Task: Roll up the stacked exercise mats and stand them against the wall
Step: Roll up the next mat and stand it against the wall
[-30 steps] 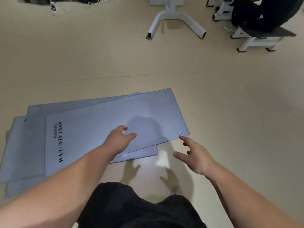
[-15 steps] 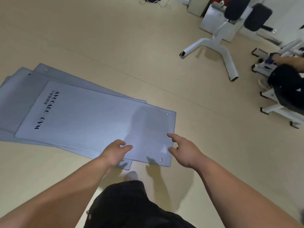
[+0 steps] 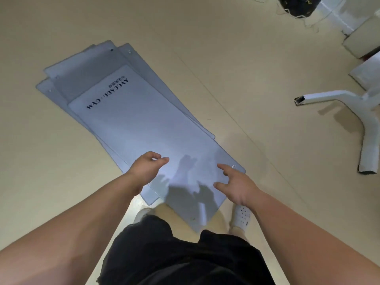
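Shorts (image 3: 185, 254): black, at 6 o'clock; they hid the legs and cut off the top mat's nearest edge.
Shoes: white, the left shoe (image 3: 141, 214) mostly hidden, the right shoe (image 3: 241, 218) partly behind the wrist.
Left hand (image 3: 147, 171): over the top mat's near end, fingers loosely curled, holding nothing; contact could not be told.
Right hand (image 3: 238, 188): toward 4 o'clock of the left, fingers spread and gripping nothing, forefinger near a corner eyelet (image 3: 233, 166).
Top mat (image 3: 139, 128): flat and unrolled on the floor (image 3: 226, 58), running from 6 toward 10 o'clock; "AVOCADO · GYM" at the far end, the smaller print unreadable.
Lower mats (image 3: 86, 64): fanned beneath, only edges showing; their count was unclear.
Machine base (image 3: 366, 124): white legs at 3 o'clock, cut off by the frame.
Dark bag (image 3: 298, 5): at 1 o'clock, cropped.
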Demonstrator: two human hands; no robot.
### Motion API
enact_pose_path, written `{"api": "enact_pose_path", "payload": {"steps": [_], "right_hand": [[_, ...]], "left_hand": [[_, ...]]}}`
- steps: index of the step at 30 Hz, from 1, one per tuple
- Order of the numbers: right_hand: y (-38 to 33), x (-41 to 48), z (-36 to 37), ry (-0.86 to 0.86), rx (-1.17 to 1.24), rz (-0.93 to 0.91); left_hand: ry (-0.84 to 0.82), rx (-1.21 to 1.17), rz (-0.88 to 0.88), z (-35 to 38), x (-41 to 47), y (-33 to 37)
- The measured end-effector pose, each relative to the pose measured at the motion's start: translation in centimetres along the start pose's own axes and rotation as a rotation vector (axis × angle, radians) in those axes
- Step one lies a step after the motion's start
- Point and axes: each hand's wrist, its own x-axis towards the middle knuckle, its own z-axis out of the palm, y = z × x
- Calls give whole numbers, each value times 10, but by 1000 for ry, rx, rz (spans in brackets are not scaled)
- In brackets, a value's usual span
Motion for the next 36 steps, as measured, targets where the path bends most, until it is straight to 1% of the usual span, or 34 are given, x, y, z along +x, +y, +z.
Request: {"api": "enact_pose_path", "payload": {"steps": [2,4,6,8,10,12,15,18,22,24,27,29,31,34,36], "right_hand": [[24,32,-10,-73,-136,-96],[52,58,-20,-161,-238,-177],[78,75,-28,-255,-274,-218],[98,90,-29,-334,-342,-240],[113,105,-23,-387,-380,-255],[131,122,-6,-404,-374,-300],[158,151,22,-406,-346,-281],[176,196,58,-398,-336,-251],[206,283,139,-389,-437,-228],[222,326,183,-357,-507,-239],[242,387,245,-208,-645,-243],[254,424,283,-168,-665,-231],[267,458,318,-159,-668,-253],[286,499,362,-114,-708,-307],[304,517,383,-66,-684,-275]], "left_hand": [[99,-99,-31,27,-1,-9],[196,-275,-115,61,-12,-18],[246,-475,-204,100,-25,-26],[272,-593,-252,136,-34,-33],[312,-597,-268,168,-33,-41],[342,-570,-283,196,-22,-55],[345,-541,-343,227,7,-84],[388,-558,-387,247,56,-119],[391,-583,-386,282,153,-193],[388,-529,-379,304,199,-236],[357,-371,-388,330,268,-300],[323,-294,-394,344,310,-334],[322,-100,-360,358,348,-363],[385,302,-290,373,391,-403],[413,428,-252,379,414,-427]]}}
